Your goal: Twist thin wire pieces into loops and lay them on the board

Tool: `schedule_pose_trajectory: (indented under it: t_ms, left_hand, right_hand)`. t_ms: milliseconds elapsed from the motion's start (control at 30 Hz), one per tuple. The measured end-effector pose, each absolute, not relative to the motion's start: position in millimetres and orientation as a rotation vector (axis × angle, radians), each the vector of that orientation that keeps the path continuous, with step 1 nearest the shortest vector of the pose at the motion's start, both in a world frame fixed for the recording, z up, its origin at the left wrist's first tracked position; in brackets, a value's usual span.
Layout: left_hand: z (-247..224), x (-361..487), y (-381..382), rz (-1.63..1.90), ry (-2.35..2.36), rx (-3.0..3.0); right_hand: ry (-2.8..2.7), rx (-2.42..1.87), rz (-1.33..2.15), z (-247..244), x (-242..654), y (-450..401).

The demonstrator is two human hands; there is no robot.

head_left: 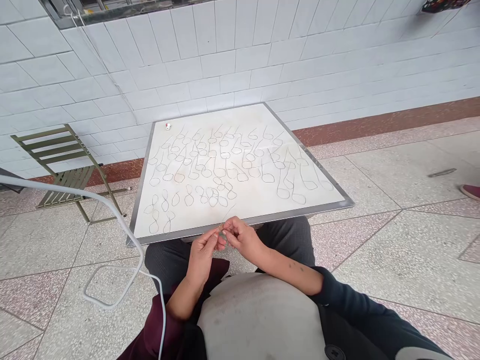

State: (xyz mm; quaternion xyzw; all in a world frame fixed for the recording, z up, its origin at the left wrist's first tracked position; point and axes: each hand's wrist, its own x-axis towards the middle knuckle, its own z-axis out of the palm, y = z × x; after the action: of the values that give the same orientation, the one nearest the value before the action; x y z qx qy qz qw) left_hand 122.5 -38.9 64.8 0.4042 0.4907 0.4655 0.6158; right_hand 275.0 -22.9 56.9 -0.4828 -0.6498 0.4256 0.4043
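Note:
My left hand [202,252] and my right hand [246,241] meet at the near edge of the table, thumbs and fingertips pinched close together. Between them is a thin wire [229,212], whose free end sticks up past the fingers over the tabletop. The part inside the fingers is mostly hidden. Many bent wire pieces lie spread over the white tabletop [247,210]. Single loops with long tails, such as one wire loop [284,193], fill the back and right. Double-looped pieces, such as one figure-eight wire [189,196], lie at the front left.
A small white and red object [168,126] sits at the table's far left corner. Left of the table stands a slatted folding chair [60,155]. A white cable [112,210] curves down along the left side. Behind is a tiled wall [225,65]; a shoe [471,191] shows at far right.

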Motion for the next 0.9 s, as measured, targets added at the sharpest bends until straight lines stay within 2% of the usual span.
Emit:
schedule_pose_trajectory:
  t_ms: [433,733,900]
  left_hand:
    - [75,123,-41,1.013,1.269,1.257]
    - [62,120,-40,1.180,1.119,0.901]
    - [60,120,-40,1.135,1.099,0.800]
  right_hand:
    - [-1.537,-1.125,1.280,61,272,-28]
    - [-1.433,-1.022,1.372,55,273,-26]
    - [-1.295,-1.038,1.412,60,279,-19]
